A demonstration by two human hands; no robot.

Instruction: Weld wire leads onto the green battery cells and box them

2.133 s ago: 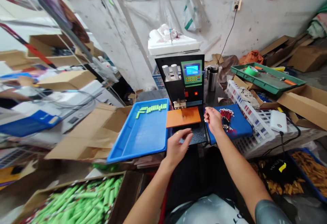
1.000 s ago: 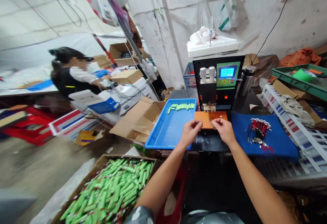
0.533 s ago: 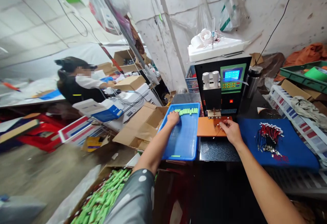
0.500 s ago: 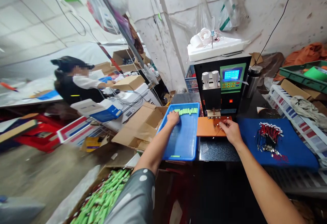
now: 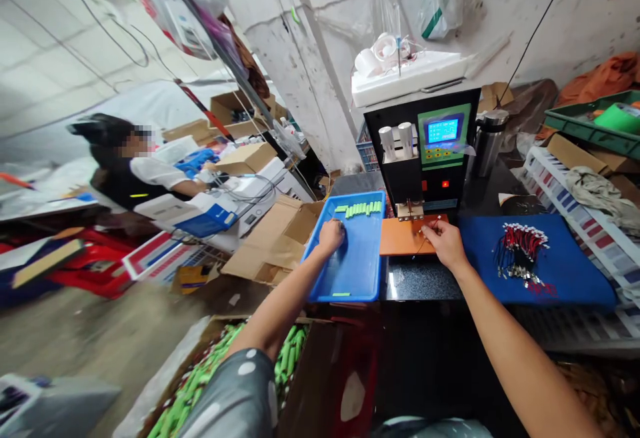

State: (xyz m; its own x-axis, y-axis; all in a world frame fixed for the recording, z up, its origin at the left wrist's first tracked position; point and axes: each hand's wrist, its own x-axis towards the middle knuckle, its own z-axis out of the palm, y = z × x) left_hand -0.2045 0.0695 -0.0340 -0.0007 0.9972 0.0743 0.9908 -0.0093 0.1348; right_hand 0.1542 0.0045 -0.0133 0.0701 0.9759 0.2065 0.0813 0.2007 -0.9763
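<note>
My left hand (image 5: 332,235) is closed over the blue tray (image 5: 357,285), its fingers curled round something I cannot make out. Just beyond it lies a row of green cells (image 5: 363,209) near the tray's far edge. My right hand (image 5: 444,241) pinches a thin wire lead with a small white connector (image 5: 439,218) at the right end of the orange plate (image 5: 400,238). Above that plate stands the black machine (image 5: 420,158) with a lit screen. A bundle of red and black wires (image 5: 523,248) rests on the blue mat (image 5: 575,265) at the right.
Below my left arm is a carton of green cells (image 5: 287,358). Flattened cardboard (image 5: 265,238) borders the tray. A steel flask (image 5: 490,141) stands behind the mat, and a white crate (image 5: 575,208) lies to the right. Another person (image 5: 145,171) sits at the left.
My left hand has drawn back from the row of cells toward the tray's left side. My right hand remains by the orange plate. The camera view has shifted slightly.
</note>
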